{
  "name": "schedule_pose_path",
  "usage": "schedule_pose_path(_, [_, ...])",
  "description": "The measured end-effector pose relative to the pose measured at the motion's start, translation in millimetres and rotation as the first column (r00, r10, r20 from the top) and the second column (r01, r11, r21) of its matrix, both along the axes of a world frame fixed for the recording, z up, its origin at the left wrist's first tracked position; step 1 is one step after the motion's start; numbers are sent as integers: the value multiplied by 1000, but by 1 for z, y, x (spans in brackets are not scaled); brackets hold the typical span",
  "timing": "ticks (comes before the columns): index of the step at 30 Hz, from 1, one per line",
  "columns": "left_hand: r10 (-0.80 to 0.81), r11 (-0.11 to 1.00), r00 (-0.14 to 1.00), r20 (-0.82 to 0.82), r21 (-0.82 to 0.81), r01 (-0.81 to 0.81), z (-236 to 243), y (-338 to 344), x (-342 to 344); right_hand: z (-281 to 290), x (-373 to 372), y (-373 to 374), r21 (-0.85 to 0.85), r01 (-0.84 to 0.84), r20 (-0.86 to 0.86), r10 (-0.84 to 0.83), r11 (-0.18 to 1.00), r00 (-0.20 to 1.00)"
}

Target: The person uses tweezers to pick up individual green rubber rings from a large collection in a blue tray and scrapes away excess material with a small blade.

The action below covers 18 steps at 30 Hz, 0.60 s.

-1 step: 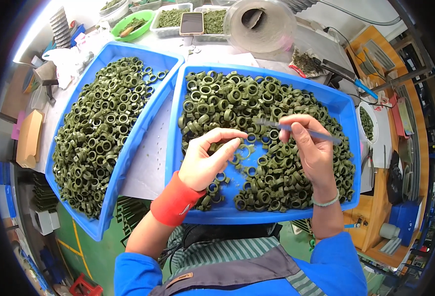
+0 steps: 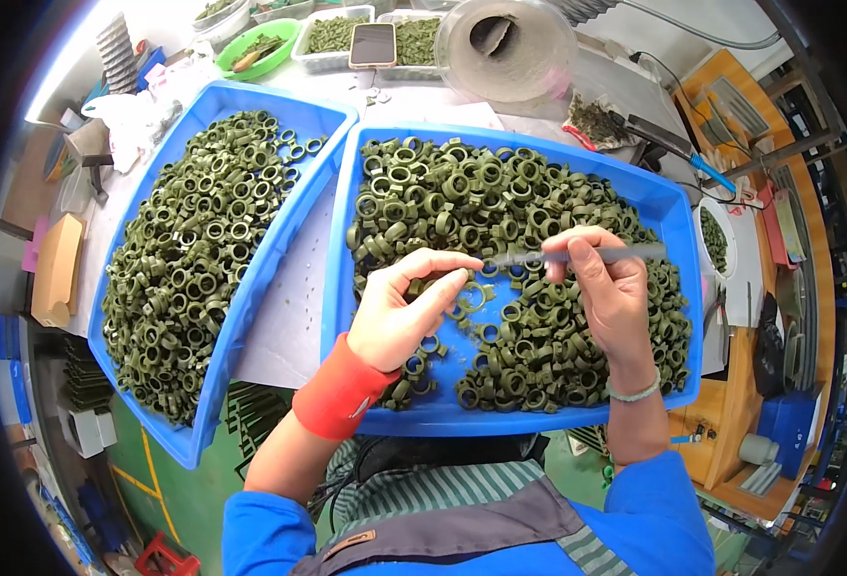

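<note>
My right hand (image 2: 608, 283) grips a slim grey craft knife (image 2: 632, 252), whose thin tip points left at the fingertips of my left hand (image 2: 406, 305). My left thumb and index finger are pinched together over the blue tray (image 2: 529, 420). A small dark green piece seems to sit between them, mostly hidden by the fingers. Many dark green plastic rings (image 2: 548, 350) with small tabs fill the tray around both hands. Below my left fingertips, a patch of the blue tray bottom shows, with a few loose rings and light green scraps on it.
A second blue tray (image 2: 214, 384), heaped with similar rings, stands at the left. Behind are a green bowl (image 2: 284, 34), clear tubs of green pieces (image 2: 323, 63), a phone (image 2: 374, 46) and a large round translucent cover (image 2: 539, 72). A blue-handled tool (image 2: 712, 173) lies at right.
The craft knife has swung from a slant to nearly level, and its tip has come down to my left fingertips. My left hand has hardly moved.
</note>
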<state>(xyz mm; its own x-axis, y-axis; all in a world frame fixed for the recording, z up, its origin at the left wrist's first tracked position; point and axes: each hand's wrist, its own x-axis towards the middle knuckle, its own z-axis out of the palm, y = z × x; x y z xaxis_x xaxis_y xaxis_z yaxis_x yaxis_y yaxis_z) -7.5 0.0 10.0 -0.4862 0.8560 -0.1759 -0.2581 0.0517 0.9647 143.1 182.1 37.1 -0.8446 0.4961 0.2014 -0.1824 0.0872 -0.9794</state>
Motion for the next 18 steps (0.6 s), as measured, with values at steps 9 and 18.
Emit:
schedule_pose_path(9, [-33,998,992,-123,58,41,-6,2,0,0,-1,-10,-142,-86,27,90,986,996])
schedule_pose_path(18, [-45,993,977,-207,100,67,-8,2,1,-4,-3,-15,17,-47,63,45,999,997])
